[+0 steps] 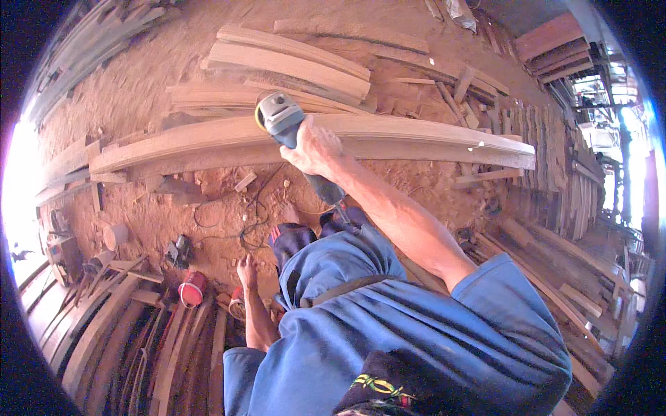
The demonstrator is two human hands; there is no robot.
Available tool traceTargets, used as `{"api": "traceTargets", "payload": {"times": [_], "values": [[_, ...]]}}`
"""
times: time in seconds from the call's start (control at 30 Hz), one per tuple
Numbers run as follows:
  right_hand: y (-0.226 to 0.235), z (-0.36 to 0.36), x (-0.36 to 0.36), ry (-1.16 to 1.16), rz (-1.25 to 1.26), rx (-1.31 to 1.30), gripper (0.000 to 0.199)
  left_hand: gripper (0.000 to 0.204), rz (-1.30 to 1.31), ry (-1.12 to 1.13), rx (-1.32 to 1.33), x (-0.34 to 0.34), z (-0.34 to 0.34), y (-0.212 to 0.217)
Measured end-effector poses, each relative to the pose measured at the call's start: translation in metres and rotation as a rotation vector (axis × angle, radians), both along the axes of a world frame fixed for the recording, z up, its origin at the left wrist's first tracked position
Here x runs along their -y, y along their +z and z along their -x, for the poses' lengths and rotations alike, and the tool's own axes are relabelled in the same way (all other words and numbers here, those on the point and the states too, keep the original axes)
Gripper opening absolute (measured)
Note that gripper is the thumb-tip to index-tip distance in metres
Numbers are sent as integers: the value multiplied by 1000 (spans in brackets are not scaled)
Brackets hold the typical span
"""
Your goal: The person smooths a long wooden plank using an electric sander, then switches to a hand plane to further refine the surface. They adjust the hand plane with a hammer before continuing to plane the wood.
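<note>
- The angle grinder (284, 118) sits with its head on the near edge of a long curved plank (416, 142), its grey-blue body angled back toward the person and its yellow-rimmed disc end at the far left.
- The right hand (313, 149) is wrapped around the grinder's body, fingers closed over the top, the bare arm stretched out from a blue sleeve.
- A dark cord runs from the grinder's tail down to the sawdust floor (173, 215), where it loops in a loose tangle.
- The left hand (246, 270) hangs low beside the person's leg, fingers loosely spread and pointing at the ground; it holds nothing that I can see.
- The plank spans nearly the whole width of the view, propped off the ground.
- Beyond it lie more stacked curved boards (291, 62).
- Near the left hand, a red can (193, 288) stands on the floor, with a small dark power tool (180, 251) just past it.
- Bent strips of wood crowd the lower left, and flat boards pile up at right.
</note>
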State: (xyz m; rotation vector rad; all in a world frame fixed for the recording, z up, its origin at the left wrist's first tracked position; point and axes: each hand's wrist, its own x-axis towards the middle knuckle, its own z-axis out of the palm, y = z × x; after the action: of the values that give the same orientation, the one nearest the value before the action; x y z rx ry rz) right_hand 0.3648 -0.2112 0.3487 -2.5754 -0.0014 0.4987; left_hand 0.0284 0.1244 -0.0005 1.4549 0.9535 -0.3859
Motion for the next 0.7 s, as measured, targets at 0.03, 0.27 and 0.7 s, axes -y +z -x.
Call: {"api": "traceTargets", "payload": {"times": [0.03, 0.27, 0.7], "values": [[3, 0, 2, 12, -6, 3, 80, 47, -43, -22, -133, -1, 9, -2], [-8, 49, 140, -272, 74, 66, 65, 50, -58, -84, -248, 39, 49, 5], [-16, 119, 350, -610, 89, 83, 70, 52, -110, -183, -148, 57, 40, 6]]}}
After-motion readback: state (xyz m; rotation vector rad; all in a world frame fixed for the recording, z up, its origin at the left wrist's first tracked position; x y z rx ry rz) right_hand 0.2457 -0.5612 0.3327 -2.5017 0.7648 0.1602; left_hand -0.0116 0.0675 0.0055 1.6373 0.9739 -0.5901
